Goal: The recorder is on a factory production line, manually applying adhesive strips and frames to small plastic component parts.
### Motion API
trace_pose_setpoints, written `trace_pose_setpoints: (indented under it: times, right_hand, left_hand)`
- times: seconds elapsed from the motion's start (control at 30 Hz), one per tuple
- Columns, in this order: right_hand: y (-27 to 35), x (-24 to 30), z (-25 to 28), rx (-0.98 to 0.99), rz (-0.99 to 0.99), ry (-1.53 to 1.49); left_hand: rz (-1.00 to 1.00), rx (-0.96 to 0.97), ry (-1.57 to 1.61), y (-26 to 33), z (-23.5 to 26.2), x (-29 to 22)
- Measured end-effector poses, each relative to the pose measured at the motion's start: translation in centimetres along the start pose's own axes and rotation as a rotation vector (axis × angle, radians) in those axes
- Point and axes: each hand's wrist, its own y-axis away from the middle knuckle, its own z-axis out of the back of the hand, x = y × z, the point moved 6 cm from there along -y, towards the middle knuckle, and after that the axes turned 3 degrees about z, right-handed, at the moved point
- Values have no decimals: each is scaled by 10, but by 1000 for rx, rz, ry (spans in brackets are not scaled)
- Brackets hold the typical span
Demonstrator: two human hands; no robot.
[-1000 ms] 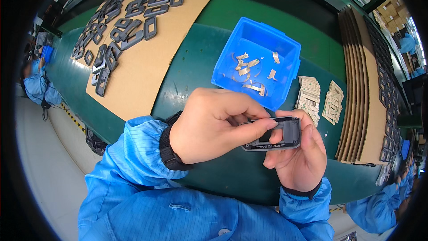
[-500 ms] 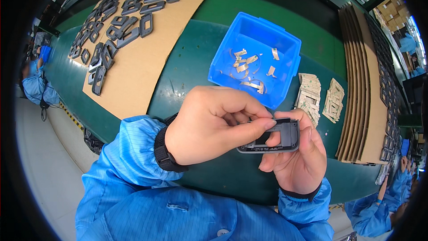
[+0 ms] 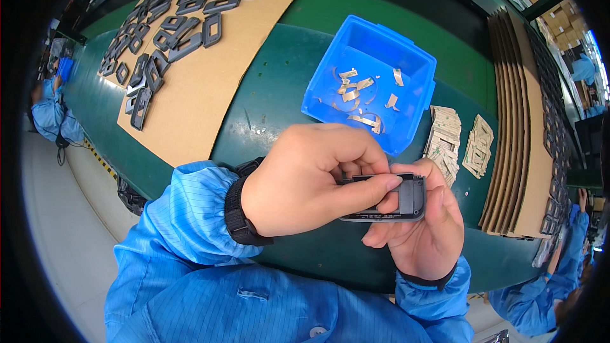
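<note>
Both hands are at a small black plastic frame (image 3: 412,198) with a rectangular opening, held just in front of the blue bin. My right hand (image 3: 429,235) supports it from below and the right, and a fingertip shows through the opening. My left hand (image 3: 308,181), with a black strap at the wrist, is closed at the frame's upper edge, its thumb pressed on the inner side. The left fingers are curled behind the thumb and partly hidden. Whether anything thin lies under the thumb, I cannot tell.
Scraps of peeled backing paper lie in the blue bin (image 3: 422,103). Right of it sit two stacks of pale adhesive pieces (image 3: 443,136). Several black frames (image 3: 211,30) cover a cardboard sheet (image 3: 190,108) at left. Layered cardboard (image 3: 508,133) stands at right. Other people work at both sides.
My left thumb has slid a little to the right along the frame's inner edge. My right hand keeps its hold on the frame. The view has shifted slightly.
</note>
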Motion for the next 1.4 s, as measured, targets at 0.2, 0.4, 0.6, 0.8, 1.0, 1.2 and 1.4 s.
trace_pose_setpoints:
  times: [0.2, 0.4, 0.6, 0.8, 1.0, 1.2, 1.4]
  right_hand:
    - [0, 2, 2, 3, -17, 67]
    - [3, 4, -1, -4, 68, 72]
    - [2, 2, 4, -89, 134, -152]
    - [2, 4, 8, -125, 196, -122]
    - [2, 6, 8, -137, 222, -141]
    - [1, 10, 2, -106, 278, -89]
    - [3, 15, 0, -6, 506, 408]
  left_hand:
    - [-88, 1, -204, -1, 2, -6]
    - [-265, 18, -225, 0, 3, -11]
    - [65, 34, 316, 4, 4, 5]
    - [137, 34, 348, 1, 4, 12]
    - [137, 25, 308, 0, 5, 11]
    - [-43, 36, 329, 0, 3, 1]
    - [-587, -45, -77, 12, 11, -22]
